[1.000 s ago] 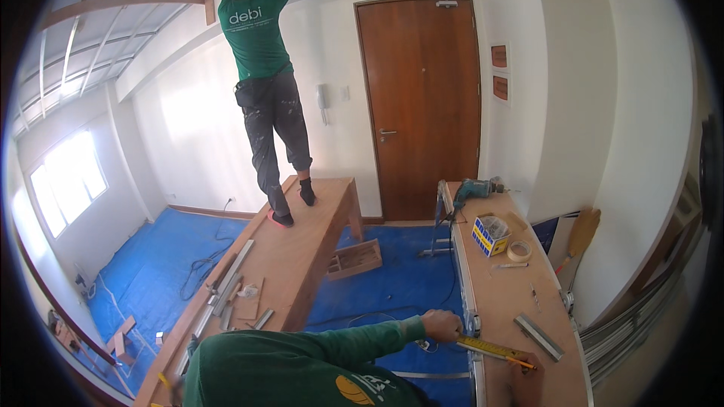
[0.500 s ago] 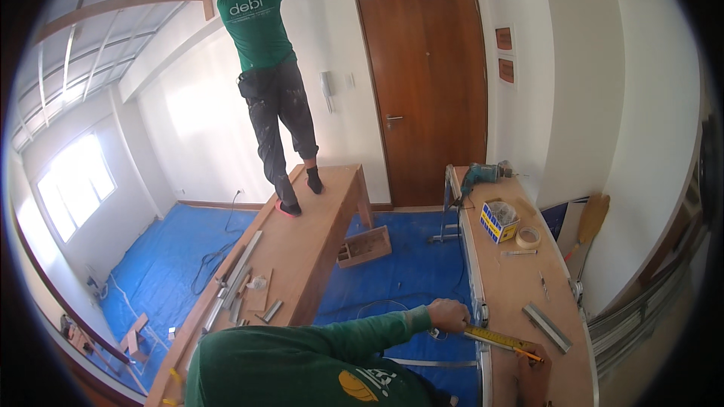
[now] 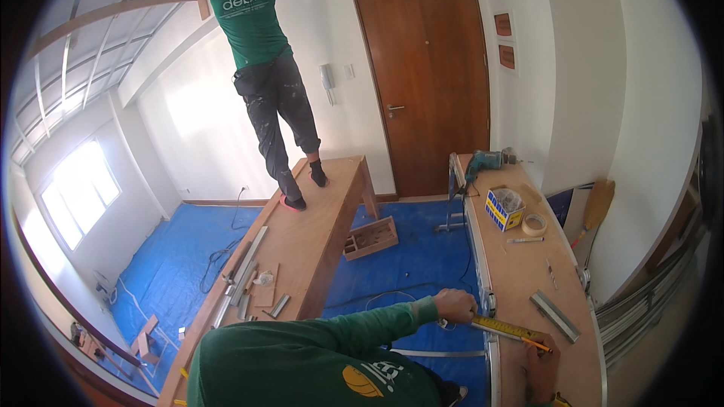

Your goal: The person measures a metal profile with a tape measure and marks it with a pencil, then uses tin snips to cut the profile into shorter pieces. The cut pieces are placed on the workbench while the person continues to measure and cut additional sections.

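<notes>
My left hand (image 3: 455,305), at the end of a green sleeve, is closed on one end of a yellow tape measure (image 3: 504,326). The blade stretches from it over the right-hand wooden bench (image 3: 507,271) toward my right hand (image 3: 541,371). That hand is bent around an orange pencil (image 3: 538,345), whose shaft lies close to the blade's other end. A short metal channel piece (image 3: 554,316) rests on the bench just beyond my right hand. Some of the right fingers are hard to make out, and a small yellow object (image 3: 560,400) shows at the lower edge.
Farther along this bench are a drill (image 3: 486,163), a box (image 3: 505,207), a tape roll (image 3: 535,224) and a marker (image 3: 526,240). A co-worker (image 3: 264,68) stands on the left bench (image 3: 332,211), reaching up. A wooden tray (image 3: 371,239) and cables lie on blue floor sheeting (image 3: 407,264).
The view has shifted slightly. Both hands, the tape measure and the pencil appear a little farther right in the picture. The yellow object at the lower edge has come into sight.
</notes>
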A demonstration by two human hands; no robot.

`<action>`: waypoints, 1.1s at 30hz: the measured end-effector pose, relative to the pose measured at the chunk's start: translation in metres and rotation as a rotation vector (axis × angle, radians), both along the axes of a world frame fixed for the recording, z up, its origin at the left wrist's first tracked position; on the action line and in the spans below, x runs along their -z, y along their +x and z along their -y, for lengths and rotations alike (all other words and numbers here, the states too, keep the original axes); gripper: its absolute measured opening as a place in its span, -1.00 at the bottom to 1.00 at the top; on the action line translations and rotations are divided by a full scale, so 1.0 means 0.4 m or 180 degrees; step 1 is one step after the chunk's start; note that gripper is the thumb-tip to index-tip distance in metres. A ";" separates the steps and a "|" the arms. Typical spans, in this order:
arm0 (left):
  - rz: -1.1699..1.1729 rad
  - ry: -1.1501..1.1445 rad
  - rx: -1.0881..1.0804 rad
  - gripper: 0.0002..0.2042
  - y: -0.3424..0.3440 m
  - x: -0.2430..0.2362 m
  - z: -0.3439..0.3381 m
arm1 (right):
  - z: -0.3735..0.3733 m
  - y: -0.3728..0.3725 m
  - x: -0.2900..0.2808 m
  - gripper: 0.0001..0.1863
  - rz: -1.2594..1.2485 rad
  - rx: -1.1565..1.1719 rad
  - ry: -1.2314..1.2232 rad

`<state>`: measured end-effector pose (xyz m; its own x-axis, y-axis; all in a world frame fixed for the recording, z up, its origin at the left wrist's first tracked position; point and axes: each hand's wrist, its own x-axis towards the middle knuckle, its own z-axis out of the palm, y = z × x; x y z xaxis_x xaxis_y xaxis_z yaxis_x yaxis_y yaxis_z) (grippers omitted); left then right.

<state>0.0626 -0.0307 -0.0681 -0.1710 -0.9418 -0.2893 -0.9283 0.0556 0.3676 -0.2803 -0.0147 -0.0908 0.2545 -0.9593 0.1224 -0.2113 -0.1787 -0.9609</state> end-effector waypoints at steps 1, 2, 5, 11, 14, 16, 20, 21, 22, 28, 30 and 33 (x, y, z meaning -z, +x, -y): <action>0.0011 0.0009 -0.0012 -0.65 0.000 -0.005 -0.003 | -0.002 0.003 -0.008 -0.90 0.0027 -0.0012 0.0020; 0.0002 0.0039 -0.0022 -0.65 0.000 -0.007 -0.005 | -0.008 0.007 -0.018 -0.89 0.0055 -0.0022 0.0040; 0.0001 0.0073 -0.0011 -0.63 -0.002 -0.017 0.001 | -0.008 -0.003 -0.011 -0.87 -0.0035 -0.0029 -0.0050; 0.0079 0.0087 0.0572 -0.61 0.020 0.029 0.058 | 0.017 -0.036 0.073 -0.71 -0.0371 0.0231 -0.0170; -0.0142 0.0045 0.0372 -0.63 0.063 0.053 0.032 | 0.013 -0.006 0.006 -0.74 -0.0550 0.0039 -0.0151; 0.0098 -0.0146 0.0366 -0.62 0.067 0.049 0.026 | 0.020 -0.007 0.025 -0.78 -0.0227 -0.0074 0.0040; 0.0189 -0.0025 0.0215 -0.60 0.002 -0.034 0.015 | 0.017 -0.028 0.030 -0.81 -0.0196 0.0046 0.0264; 0.0194 0.0004 0.0213 -0.60 0.003 -0.038 0.012 | 0.015 -0.024 0.032 -0.82 -0.0169 0.0050 0.0266; 0.0160 0.0025 0.0224 -0.60 0.006 -0.031 0.012 | 0.013 -0.022 0.032 -0.82 -0.0144 0.0051 0.0262; 0.0142 0.0022 0.0182 -0.59 0.015 -0.014 0.008 | 0.011 -0.012 0.033 -0.83 0.0053 -0.0020 0.0297; 0.0164 0.0010 0.0188 -0.59 0.014 -0.021 0.006 | 0.013 -0.013 0.037 -0.84 0.0011 -0.0004 0.0306; 0.0201 0.0025 0.0198 -0.59 0.014 -0.015 0.009 | 0.013 -0.016 0.039 -0.84 -0.0112 0.0028 0.0361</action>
